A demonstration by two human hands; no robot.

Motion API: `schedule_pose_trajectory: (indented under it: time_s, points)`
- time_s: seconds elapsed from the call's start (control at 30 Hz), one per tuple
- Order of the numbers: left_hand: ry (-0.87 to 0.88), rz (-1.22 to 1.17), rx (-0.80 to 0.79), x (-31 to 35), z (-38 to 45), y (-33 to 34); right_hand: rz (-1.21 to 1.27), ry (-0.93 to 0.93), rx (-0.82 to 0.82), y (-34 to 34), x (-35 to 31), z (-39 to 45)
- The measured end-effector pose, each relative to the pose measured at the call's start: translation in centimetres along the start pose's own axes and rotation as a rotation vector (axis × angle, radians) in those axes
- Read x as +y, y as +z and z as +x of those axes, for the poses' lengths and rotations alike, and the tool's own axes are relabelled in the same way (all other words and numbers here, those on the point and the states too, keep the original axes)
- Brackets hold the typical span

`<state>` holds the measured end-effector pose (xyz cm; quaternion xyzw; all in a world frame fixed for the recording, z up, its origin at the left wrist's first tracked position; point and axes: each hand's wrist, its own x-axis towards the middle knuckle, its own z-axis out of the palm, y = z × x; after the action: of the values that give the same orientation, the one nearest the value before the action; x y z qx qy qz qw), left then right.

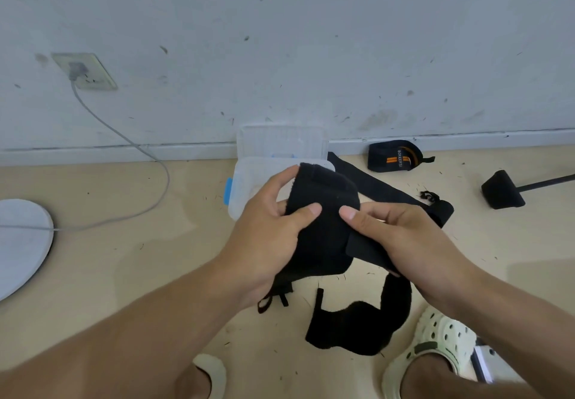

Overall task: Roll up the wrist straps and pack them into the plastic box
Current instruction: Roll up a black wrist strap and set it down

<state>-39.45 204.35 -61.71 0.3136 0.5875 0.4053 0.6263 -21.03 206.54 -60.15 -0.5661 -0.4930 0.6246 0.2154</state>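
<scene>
Left hand (264, 236) and right hand (401, 240) both gripping a partly rolled black wrist strap (323, 227), its tail trailing to the floor (155, 274), open clear plastic box (249, 177) just behind, rolled strap (393, 159) by the wall (280, 40)

plastic box (245, 187) behind held strap (320, 221); rolled strap (393, 159) right
</scene>
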Motion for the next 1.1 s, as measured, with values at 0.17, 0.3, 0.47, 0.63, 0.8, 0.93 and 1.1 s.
schedule_pose_trajectory:
  time_s: [0.17, 0.3, 0.47, 0.63, 0.8, 0.93, 1.1]
  points:
    - [-0.191, -0.076, 0.051, -0.3, 0.0, 0.0, -0.2, -0.091, 0.016, -0.3, 0.5, 0.2]
    - [-0.381, -0.222, -0.01, 0.0, 0.1, -0.4, -0.364, -0.152, -0.147, -0.4, 0.1, -0.1]
    - [-0.298, -0.279, 0.137, 0.2, 0.6, -0.5, -0.423, -0.11, -0.14, -0.6, 0.9, 0.3]
    - [-0.189, -0.262, 0.183, 0.4, 0.2, -0.2, -0.429, -0.124, -0.088, -0.5, 0.8, 0.6]
    - [-0.089, -0.323, 0.348, 1.3, 0.8, -1.4, -0.503, -0.07, -0.085, -0.6, 1.0, 0.5]
    - [-0.147, -0.365, 0.33, 1.4, 0.9, -1.6, -0.484, -0.087, -0.022, -0.2, 1.5, 0.6]
    - [-0.147, -0.052, -0.012, 0.8, 0.0, -0.4, -0.058, -0.079, 0.07, -0.3, 0.5, 0.5]
